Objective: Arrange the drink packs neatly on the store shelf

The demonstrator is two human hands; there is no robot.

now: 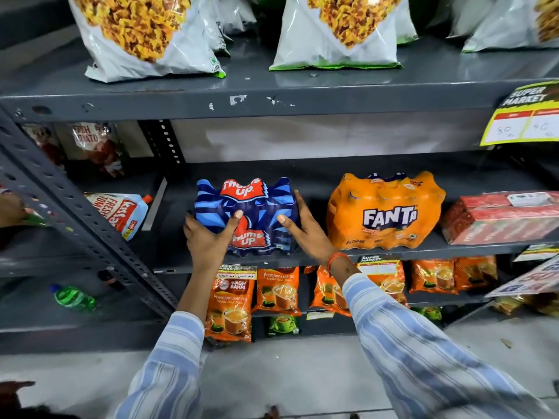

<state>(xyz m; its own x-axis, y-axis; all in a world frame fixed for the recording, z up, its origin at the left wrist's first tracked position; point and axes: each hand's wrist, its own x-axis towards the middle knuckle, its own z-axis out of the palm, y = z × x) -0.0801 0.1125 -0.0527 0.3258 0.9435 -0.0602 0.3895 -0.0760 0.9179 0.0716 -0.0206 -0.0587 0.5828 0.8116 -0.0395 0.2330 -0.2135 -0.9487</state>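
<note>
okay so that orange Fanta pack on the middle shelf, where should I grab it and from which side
Grip the Fanta pack by its two short ends, low on the shrink wrap, reaching in from the open shelf front. It stands square to the edge with gaps beside it: the Thums Up pack on one side, the red pack on the other. Its bumpy bottle-top surface probably offers poor purchase.

A shop: grey metal shelves (272,98) stocked with snack bags (142,37), tea packets (230,300) and handwritten price tags (523,122).
</note>
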